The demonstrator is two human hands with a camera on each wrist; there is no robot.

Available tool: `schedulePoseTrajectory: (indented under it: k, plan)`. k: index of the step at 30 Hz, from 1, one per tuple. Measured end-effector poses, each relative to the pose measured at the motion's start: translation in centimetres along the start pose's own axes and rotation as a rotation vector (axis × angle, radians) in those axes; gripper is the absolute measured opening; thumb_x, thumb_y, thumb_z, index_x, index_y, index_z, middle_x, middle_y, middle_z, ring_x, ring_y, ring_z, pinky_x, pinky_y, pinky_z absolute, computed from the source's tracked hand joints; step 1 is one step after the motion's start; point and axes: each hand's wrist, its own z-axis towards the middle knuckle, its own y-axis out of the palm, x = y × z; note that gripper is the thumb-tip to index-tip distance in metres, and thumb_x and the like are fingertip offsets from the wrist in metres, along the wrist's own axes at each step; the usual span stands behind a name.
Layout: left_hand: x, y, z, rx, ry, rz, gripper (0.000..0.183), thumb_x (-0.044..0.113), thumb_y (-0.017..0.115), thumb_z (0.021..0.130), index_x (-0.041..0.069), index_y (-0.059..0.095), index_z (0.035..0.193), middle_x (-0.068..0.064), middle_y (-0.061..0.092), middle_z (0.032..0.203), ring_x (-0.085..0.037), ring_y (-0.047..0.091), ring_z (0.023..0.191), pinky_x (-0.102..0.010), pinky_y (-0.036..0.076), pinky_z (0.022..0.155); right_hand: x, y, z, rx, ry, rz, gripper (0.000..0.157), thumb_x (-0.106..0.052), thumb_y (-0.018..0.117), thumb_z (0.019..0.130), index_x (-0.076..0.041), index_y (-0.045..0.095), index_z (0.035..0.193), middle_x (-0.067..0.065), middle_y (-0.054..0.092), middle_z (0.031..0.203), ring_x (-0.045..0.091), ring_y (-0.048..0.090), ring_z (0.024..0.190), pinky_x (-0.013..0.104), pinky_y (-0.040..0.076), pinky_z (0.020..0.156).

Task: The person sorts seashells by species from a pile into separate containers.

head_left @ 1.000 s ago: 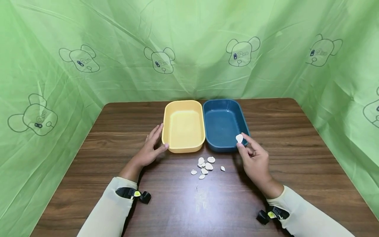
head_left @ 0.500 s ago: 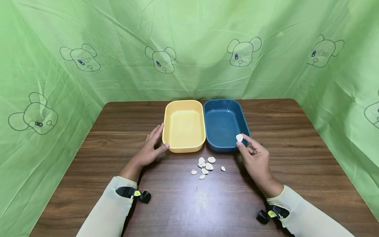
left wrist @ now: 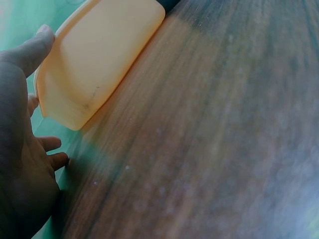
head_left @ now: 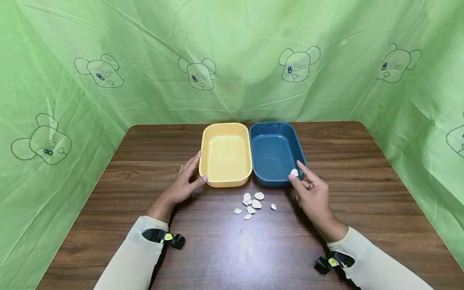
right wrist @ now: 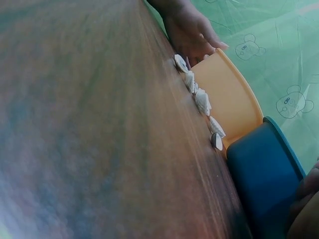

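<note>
One white shell (head_left: 294, 172) between parted right fingers (head_left: 306, 171)

Creased green cloth (head_left: 239, 24) printed with outlined animal heads (head_left: 197, 75) hangs around a glossy brown wood-grained table (head_left: 362, 177).

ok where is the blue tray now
In the head view, the blue tray stands on the far side of the table, immediately right of the yellow tray, with the right hand at its near right corner.

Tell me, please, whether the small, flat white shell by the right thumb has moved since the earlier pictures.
Yes, slightly: in the head view, the shell appears lower, closer to the near rim of the blue rectangular plastic tray.
</note>
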Motion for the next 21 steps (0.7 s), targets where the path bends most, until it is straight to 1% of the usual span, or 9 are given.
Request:
schedulePoseTrajectory:
  k: [4, 8, 11, 16, 21]
  plan:
    - [0.0, 0.0, -0.1, -0.003, -0.002, -0.004, 0.090, 0.037, 0.066, 0.109, 0.024, 0.009, 0.179, -0.010, 0.016, 0.185, -0.041, 0.007, 0.172, -0.078, -0.012, 0.130, 0.1, 0.1, -0.1, -0.013, -0.066, 0.044, 0.052, 0.008, 0.073, 0.099, -0.004, 0.066, 0.150, -0.007, 0.043, 0.048, -0.001, 0.037, 0.038, 0.030, 0.024, 0.034]
    - [0.1, 0.0, -0.2, -0.003, -0.002, -0.009, 0.091, 0.038, 0.066, 0.109, 0.024, 0.009, 0.179, -0.010, 0.017, 0.185, -0.042, 0.007, 0.172, -0.078, -0.012, 0.129, 0.0, 0.3, -0.3, -0.052, -0.117, 0.049, 0.051, 0.010, 0.073, 0.098, -0.002, 0.068, 0.148, -0.009, 0.042, 0.050, -0.004, 0.036, 0.041, 0.036, 0.020, 0.035]
    - [0.1, 0.0, -0.2, -0.003, -0.004, -0.007, 0.091, 0.038, 0.066, 0.109, 0.024, 0.009, 0.179, -0.010, 0.017, 0.185, -0.042, 0.008, 0.171, -0.078, -0.012, 0.130, -0.1, 0.3, -0.6, -0.094, -0.162, 0.021, 0.051, 0.010, 0.074, 0.098, -0.001, 0.068, 0.147, -0.008, 0.042, 0.051, -0.003, 0.036, 0.041, 0.034, 0.022, 0.035]
    - [0.2, 0.0, -0.2, -0.003, -0.007, -0.003, 0.091, 0.038, 0.066, 0.109, 0.025, 0.009, 0.179, -0.010, 0.018, 0.185, -0.041, 0.009, 0.171, -0.078, -0.012, 0.130, 0.0, 0.4, -0.8, -0.197, -0.251, -0.022, 0.050, 0.013, 0.075, 0.095, 0.000, 0.071, 0.143, -0.002, 0.040, 0.052, 0.001, 0.035, 0.045, 0.030, 0.025, 0.037]
    - [0.3, -0.1, -0.2, -0.005, -0.012, -0.002, 0.091, 0.040, 0.066, 0.109, 0.026, 0.008, 0.179, -0.009, 0.018, 0.185, -0.040, 0.009, 0.172, -0.077, -0.012, 0.130, 0.2, 0.5, -1.1, -0.300, -0.303, -0.064, 0.044, 0.015, 0.078, 0.091, 0.006, 0.075, 0.134, 0.001, 0.042, 0.054, -0.003, 0.035, 0.049, 0.024, 0.026, 0.038]
